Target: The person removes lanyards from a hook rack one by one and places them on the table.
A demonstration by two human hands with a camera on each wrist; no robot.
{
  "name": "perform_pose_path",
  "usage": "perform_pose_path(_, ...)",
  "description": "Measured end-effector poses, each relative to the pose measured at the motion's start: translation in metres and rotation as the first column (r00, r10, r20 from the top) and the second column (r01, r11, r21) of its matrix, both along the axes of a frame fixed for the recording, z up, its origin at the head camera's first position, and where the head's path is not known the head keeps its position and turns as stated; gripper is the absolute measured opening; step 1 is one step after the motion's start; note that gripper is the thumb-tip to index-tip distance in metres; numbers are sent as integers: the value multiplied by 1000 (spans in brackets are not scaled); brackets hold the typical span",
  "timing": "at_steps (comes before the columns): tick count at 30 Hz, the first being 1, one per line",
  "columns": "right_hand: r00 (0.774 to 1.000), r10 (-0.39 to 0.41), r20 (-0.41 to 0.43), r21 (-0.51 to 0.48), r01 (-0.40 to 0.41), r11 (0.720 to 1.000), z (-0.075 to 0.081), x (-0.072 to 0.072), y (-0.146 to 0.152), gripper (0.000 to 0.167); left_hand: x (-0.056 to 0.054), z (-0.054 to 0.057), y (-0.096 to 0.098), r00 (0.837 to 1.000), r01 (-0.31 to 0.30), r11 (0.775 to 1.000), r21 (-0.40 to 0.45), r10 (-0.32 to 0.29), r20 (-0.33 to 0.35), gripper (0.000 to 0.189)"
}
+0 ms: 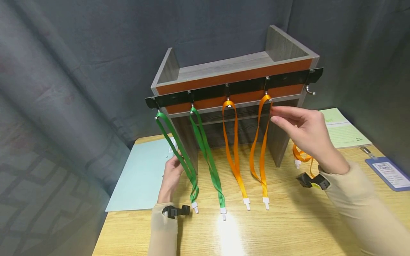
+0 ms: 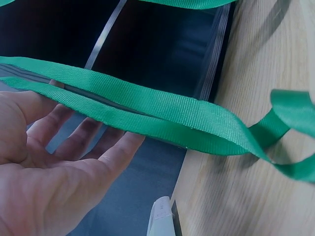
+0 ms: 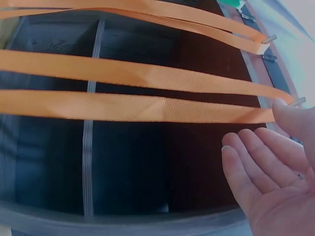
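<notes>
Two green lanyards, a leftmost one [image 1: 179,149] and a second [image 1: 208,160], and two orange lanyards, one [image 1: 235,160] and a rightmost one [image 1: 262,156], hang by their loops from hooks on a black rail [image 1: 211,93]. White clips dangle at their lower ends. My left hand [image 1: 171,174] is beside the leftmost green lanyard, its loosely bent fingers partly behind the strap [image 2: 147,113]. High by the rightmost orange loop is my right hand [image 1: 304,131]. In the right wrist view its thumb [image 3: 290,118] overlaps the strap close to the hook, with the other fingers loose below.
The rail runs across a grey wooden shelf [image 1: 275,135]; its right-end hook [image 1: 310,91] is bare. A pale blue folder [image 1: 137,174] lies at left. Another orange lanyard [image 1: 299,154], a green notepad [image 1: 344,128] and a blue card holder [image 1: 389,172] lie at right.
</notes>
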State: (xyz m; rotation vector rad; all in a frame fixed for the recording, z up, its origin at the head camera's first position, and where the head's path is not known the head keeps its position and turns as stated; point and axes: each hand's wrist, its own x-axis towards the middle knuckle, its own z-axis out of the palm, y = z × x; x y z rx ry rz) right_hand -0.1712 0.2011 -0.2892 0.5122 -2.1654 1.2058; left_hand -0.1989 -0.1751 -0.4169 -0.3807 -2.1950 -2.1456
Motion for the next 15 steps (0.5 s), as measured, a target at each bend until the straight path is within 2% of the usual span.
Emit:
perform_pose_path(7, 999, 36, 13, -76, -35, 997, 7, -8, -8, 26, 0, 0, 0, 1000, -3, 1000, -3, 3, 1, 31)
perform_pose_path(15, 999, 22, 44, -64, -20, 998, 10, -11, -14, 21, -1, 0, 0, 1000, -1, 1000, 10, 1, 7, 32)
